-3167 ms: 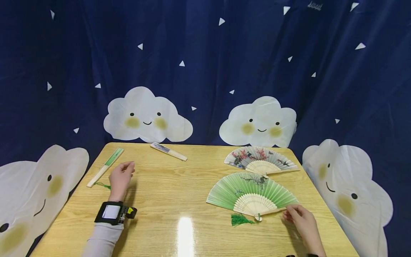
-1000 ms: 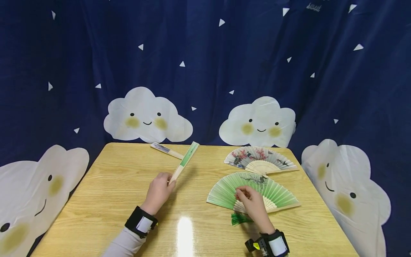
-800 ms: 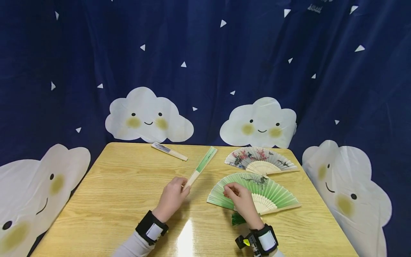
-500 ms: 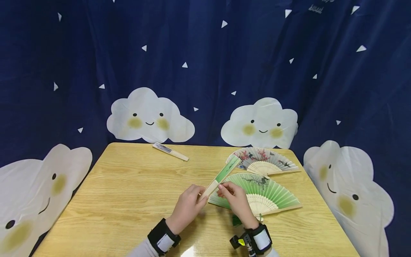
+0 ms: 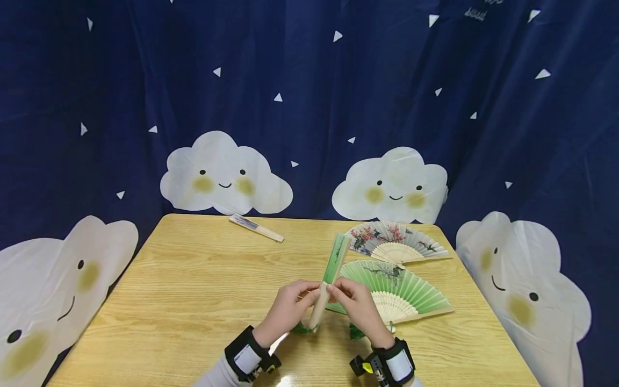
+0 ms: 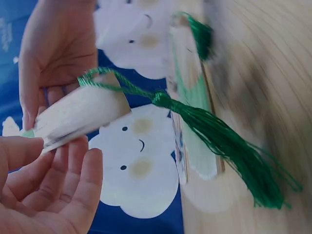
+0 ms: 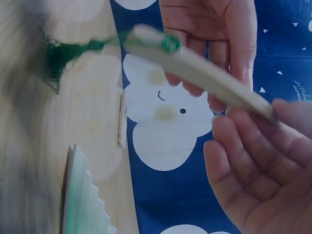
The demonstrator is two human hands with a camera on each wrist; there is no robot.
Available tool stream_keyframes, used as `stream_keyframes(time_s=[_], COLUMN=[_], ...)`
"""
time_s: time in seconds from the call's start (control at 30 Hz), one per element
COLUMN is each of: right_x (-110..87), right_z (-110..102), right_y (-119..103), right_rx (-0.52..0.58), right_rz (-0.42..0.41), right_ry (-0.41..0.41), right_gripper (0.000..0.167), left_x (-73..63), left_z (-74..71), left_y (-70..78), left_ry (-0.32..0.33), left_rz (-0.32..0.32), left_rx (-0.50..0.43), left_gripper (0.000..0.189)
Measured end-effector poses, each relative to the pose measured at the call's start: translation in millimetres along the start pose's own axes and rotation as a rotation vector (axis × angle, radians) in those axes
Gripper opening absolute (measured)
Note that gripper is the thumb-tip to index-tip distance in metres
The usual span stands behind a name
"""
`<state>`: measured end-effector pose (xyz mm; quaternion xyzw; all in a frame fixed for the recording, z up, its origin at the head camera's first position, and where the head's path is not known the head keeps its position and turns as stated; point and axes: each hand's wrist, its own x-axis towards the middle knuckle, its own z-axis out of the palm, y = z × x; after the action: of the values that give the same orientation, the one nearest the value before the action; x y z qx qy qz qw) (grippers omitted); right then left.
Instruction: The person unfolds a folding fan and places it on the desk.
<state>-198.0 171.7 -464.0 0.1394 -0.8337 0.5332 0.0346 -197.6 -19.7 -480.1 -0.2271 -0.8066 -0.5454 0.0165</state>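
Observation:
A folded green hand fan [image 5: 335,263] with pale wooden ribs is raised above the table's middle, its green end pointing away from me. My left hand [image 5: 285,306] pinches its ribs from the left. From the right, my right hand [image 5: 359,309] pinches the same ribs with thumb and fingers. In the left wrist view a dark green tassel [image 6: 234,146] hangs by a cord from the fan's wooden end [image 6: 97,105]. Just behind and to the right lies a spread green fan [image 5: 425,293] with a dark branch print, partly hidden by my right hand.
A spread greyish fan with red blossoms [image 5: 394,236] lies at the back right of the wooden table [image 5: 193,301]. One folded fan with a bluish print [image 5: 256,228] lies near the back edge. A dark blue curtain [image 5: 309,107] with clouds surrounds the table.
My left hand has picked up the folded green fan at the left and brought it to the middle. My right hand has left the spread green fan's edge and now grips the folded one too.

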Motion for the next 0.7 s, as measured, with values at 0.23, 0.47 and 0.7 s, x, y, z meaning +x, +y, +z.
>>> stream_keyframes(time_s=[0.23,0.47,0.7], right_x=[-3.2,-3.8,-4.1], right_z=[-9.9,-13.9,-16.5], right_y=[-4.3,-3.2,-1.6], right_rx=[-0.006,0.036,0.019], right_rz=[-0.032,-0.052,-0.001], right_ry=[-0.097,-0.144,-0.082], right_gripper=[0.024,0.026,0.029], left_x=[3.0,2.6,3.3], left_z=[-4.4,-5.2,-5.1], left_y=[-0.6,-2.1,-4.2], left_ry=[-0.119,-0.159,-0.104], left_rz=[-0.168,-0.169,-0.138], left_rx=[-0.341,-0.414,-0.406], left_gripper=[0.033,0.032,0.03])
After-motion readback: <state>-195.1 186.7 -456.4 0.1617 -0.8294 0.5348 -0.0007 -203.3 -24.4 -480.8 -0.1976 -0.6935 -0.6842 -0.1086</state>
